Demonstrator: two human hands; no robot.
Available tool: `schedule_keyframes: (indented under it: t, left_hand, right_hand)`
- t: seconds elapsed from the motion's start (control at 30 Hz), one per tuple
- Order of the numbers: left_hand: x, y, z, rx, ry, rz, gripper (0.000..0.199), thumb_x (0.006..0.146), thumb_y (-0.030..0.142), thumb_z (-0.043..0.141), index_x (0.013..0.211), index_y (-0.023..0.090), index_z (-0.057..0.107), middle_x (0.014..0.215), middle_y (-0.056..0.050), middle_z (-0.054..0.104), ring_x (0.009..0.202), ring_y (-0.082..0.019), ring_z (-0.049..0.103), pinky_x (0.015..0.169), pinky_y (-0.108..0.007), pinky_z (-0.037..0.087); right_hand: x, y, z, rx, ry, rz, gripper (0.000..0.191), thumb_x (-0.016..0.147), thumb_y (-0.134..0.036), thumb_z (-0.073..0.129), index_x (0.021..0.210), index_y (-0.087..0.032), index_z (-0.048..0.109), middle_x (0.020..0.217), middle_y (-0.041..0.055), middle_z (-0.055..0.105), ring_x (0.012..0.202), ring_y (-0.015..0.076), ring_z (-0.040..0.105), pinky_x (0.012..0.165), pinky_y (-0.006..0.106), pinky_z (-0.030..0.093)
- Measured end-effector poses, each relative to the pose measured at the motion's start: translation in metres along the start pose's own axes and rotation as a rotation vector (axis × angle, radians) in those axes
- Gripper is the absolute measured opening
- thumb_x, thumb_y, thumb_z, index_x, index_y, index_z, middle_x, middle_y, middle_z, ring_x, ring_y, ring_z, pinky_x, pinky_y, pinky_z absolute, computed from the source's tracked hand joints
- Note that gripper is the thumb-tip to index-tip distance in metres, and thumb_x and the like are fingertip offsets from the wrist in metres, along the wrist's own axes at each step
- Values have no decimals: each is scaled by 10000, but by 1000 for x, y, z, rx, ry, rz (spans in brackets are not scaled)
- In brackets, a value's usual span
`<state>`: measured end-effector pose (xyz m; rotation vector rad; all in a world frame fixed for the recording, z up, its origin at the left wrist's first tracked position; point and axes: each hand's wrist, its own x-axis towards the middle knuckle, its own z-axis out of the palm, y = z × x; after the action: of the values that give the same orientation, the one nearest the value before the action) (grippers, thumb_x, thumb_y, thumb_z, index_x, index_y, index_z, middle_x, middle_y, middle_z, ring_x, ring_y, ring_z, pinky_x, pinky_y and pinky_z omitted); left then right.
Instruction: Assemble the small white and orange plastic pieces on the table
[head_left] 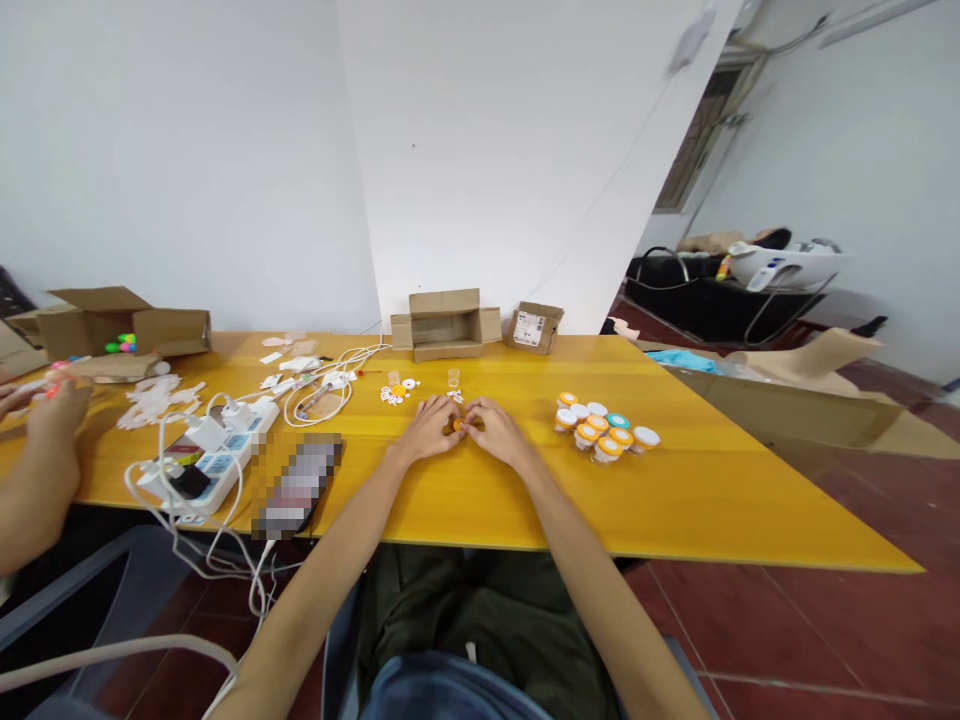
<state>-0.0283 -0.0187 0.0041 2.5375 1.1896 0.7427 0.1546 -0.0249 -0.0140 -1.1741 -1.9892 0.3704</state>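
Note:
Near the middle of the yellow table (480, 500), my left hand (430, 428) and my right hand (495, 430) meet around a small orange cap (458, 425). Fingers of both hands pinch it from either side; what lies under the cap is hidden. Just beyond my hands are small white pieces (392, 396), a white round lid (409, 384) and a small clear cup (454, 378). To the right of my right hand stands a cluster of small clear jars (606, 452) with orange, white and teal lids.
An open cardboard box (448, 335) and a smaller carton (535, 328) stand by the wall. Left of me lie a power strip (240, 450) with tangled white cables and a phone (300, 485). A co-worker's hand (56, 400) is at far left, near another open box (176, 330).

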Motion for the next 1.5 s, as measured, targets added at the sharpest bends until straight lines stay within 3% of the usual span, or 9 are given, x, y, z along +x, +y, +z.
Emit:
schedule_keyframes:
  t: [0.53,0.67,0.9,1.27,1.5]
  left_hand:
    - [1,4,-3,5,-18,-11,94,852,295,630,881,248,553,1010,-28,611,1046,-244,528,955,-409,412]
    - [0,5,-4,12,-24,-14,91,851,294,622,907,251,565,1014,-28,616,1046,-248,532,962,-420,411]
    - [-1,4,-4,45,-37,-26,99,832,235,599,929,255,586,1044,-42,628,1081,-264,528,971,-435,408]
    - [0,6,-6,9,-17,8,115,896,247,554,975,260,637,1075,-42,624,1065,-241,540,981,-416,419]
    - [1,5,-5,3,-25,34,204,866,177,541,982,271,679,1115,-53,623,1099,-250,537,1004,-426,411]
  right_hand:
    - [2,0,-1,100,-6,38,122,794,-139,653,716,-228,627,1020,56,673,1047,218,637,971,382,487]
    - [4,4,-1,91,42,53,111,815,-158,626,731,-231,628,1029,55,680,1039,220,639,986,398,477]
    - [5,19,0,0,150,115,106,818,-158,615,751,-238,633,956,50,687,1015,228,637,975,398,472]
    - [3,23,7,-130,101,208,127,806,-139,658,712,-222,674,953,67,702,985,224,641,931,355,474]
    - [3,26,10,-170,112,164,126,818,-185,690,708,-241,665,914,60,699,917,226,641,869,346,482]
